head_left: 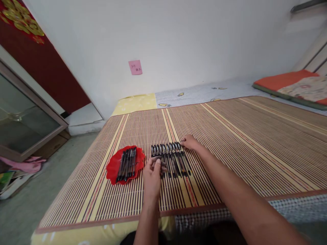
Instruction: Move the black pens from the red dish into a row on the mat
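Note:
Several black pens [171, 158] lie side by side in a row on a striped bamboo mat [230, 143]. My left hand [152, 175] is closed around one or two pens at the row's left end. At the row's far right end my right hand [190, 142] rests with curled fingers touching the pen tips. A red scalloped plate [111, 168] lies left of the row and holds several more black pens [127, 164].
The mat covers a bed against a white wall with a pink note [135, 67]. An orange and patterned cushion [293, 85] lies at the far right. A glass door [22, 119] and floor clutter [15, 173] are to the left.

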A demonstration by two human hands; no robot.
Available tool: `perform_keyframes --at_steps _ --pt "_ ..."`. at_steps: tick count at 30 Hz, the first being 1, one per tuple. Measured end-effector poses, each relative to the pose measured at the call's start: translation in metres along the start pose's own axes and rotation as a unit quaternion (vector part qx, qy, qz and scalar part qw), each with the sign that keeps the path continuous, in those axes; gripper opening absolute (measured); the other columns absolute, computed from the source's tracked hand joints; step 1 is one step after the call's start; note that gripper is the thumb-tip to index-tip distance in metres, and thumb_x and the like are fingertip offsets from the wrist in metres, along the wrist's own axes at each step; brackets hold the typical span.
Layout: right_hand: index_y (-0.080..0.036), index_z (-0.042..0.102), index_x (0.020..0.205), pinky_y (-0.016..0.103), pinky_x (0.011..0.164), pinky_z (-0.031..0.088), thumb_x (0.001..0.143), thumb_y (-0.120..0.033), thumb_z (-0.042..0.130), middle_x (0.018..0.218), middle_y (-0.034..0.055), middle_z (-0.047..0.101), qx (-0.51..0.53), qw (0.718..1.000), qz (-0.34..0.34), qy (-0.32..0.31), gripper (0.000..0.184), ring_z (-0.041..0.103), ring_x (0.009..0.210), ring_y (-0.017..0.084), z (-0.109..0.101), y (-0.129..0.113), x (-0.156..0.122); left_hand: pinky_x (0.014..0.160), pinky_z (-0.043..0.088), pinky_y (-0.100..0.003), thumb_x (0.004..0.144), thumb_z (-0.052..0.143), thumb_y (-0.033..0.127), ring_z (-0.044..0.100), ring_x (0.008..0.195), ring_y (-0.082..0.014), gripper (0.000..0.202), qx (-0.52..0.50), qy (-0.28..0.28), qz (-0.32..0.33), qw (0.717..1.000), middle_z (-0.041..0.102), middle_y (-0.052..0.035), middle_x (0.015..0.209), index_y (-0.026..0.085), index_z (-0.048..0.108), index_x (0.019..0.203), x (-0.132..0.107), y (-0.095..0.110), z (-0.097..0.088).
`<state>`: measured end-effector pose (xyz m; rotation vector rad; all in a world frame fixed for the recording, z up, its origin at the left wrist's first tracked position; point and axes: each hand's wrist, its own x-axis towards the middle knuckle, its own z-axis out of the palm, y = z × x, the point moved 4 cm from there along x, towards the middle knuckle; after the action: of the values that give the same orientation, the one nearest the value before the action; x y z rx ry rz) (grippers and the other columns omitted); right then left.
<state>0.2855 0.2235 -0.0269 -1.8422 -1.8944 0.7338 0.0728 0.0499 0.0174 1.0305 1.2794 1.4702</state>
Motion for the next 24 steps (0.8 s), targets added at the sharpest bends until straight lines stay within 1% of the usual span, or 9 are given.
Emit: perform_keyframes --at_steps 2,4,6,9,11,13,19,24 --pt "-0.014 0.075 0.094 0.022 0.071 0.048 0.082 -0.011 0.060 0.095 0.0092 0.076 -0.009 1.000 -0.027 0.008 0.019 0.070 0.086 0.018 -0.003 -0.006 -0.003 0.062 0.047 -0.023 0.086 0.061 0.040 0.062 0.063 -0.0113 0.026 -0.004 0.000 -0.001 1.000 0.066 -0.0015 0.079 0.015 0.061 0.094 0.000 0.000 0.000" --pt "-0.018 0.073 0.107 0.021 0.080 0.047 0.085 -0.006 0.053 0.114 0.0080 0.072 -0.018 0.998 -0.066 0.008 0.032 0.067 0.099 0.017 -0.004 -0.016 -0.006 0.062 0.047 -0.023 0.086 0.061 0.040 0.063 0.063 -0.0113 0.026 -0.005 0.001 -0.001 1.000 0.066 -0.0014 0.079 0.015 0.061 0.094 0.000 0.000 0.000" --pt "-0.021 0.073 0.111 0.021 0.087 0.045 0.085 -0.003 0.051 0.121 0.0062 0.069 -0.030 0.994 -0.106 -0.001 0.038 0.064 0.107 0.016 -0.002 -0.026 -0.008 0.062 0.047 -0.023 0.086 0.061 0.040 0.063 0.063 -0.0113 0.026 -0.001 0.000 -0.001 1.000 0.067 -0.0018 0.079 0.015 0.062 0.094 0.000 0.001 0.000" --pt "-0.020 0.076 0.103 0.023 0.091 0.043 0.081 -0.003 0.056 0.118 0.0077 0.070 -0.054 0.988 -0.144 -0.019 0.035 0.062 0.109 0.019 0.002 -0.036 -0.007 0.062 0.047 -0.023 0.086 0.061 0.040 0.063 0.063 -0.0115 0.025 0.004 -0.001 0.000 1.000 0.067 -0.0023 0.079 0.015 0.061 0.092 0.000 0.001 0.001" --pt "-0.018 0.077 0.098 0.023 0.091 0.043 0.078 -0.003 0.058 0.114 0.0087 0.070 -0.070 0.985 -0.155 -0.030 0.031 0.062 0.107 0.021 0.004 -0.038 -0.006 0.061 0.047 -0.023 0.086 0.060 0.040 0.063 0.062 -0.0116 0.025 0.004 -0.002 0.000 1.000 0.068 -0.0020 0.078 0.015 0.061 0.092 0.001 0.000 0.000" --pt "-0.018 0.077 0.097 0.024 0.090 0.042 0.080 -0.004 0.057 0.112 0.0086 0.069 -0.081 0.983 -0.162 -0.037 0.030 0.062 0.106 0.020 0.006 -0.037 -0.006 0.062 0.046 -0.023 0.086 0.060 0.040 0.063 0.063 -0.0115 0.025 0.006 -0.005 -0.003 1.000 0.067 -0.0016 0.078 0.016 0.061 0.093 0.001 -0.001 0.000" --pt "-0.019 0.073 0.109 0.027 0.093 0.042 0.083 -0.007 0.055 0.117 0.0089 0.066 -0.097 0.979 -0.173 -0.041 0.033 0.059 0.110 0.020 0.006 -0.032 -0.008 0.062 0.046 -0.022 0.086 0.061 0.040 0.060 0.062 -0.0099 0.026 -0.005 -0.010 -0.008 1.000 0.066 -0.0011 0.079 0.016 0.061 0.094 0.002 -0.006 -0.001" --pt "-0.016 0.072 0.112 0.029 0.094 0.042 0.083 -0.006 0.055 0.118 0.0112 0.066 -0.103 0.978 -0.179 -0.038 0.035 0.059 0.110 0.022 0.006 -0.031 -0.009 0.060 0.046 -0.022 0.084 0.063 0.041 0.060 0.061 -0.0100 0.027 -0.005 -0.002 -0.009 1.000 0.065 -0.0008 0.077 0.016 0.062 0.093 0.001 -0.005 0.000"
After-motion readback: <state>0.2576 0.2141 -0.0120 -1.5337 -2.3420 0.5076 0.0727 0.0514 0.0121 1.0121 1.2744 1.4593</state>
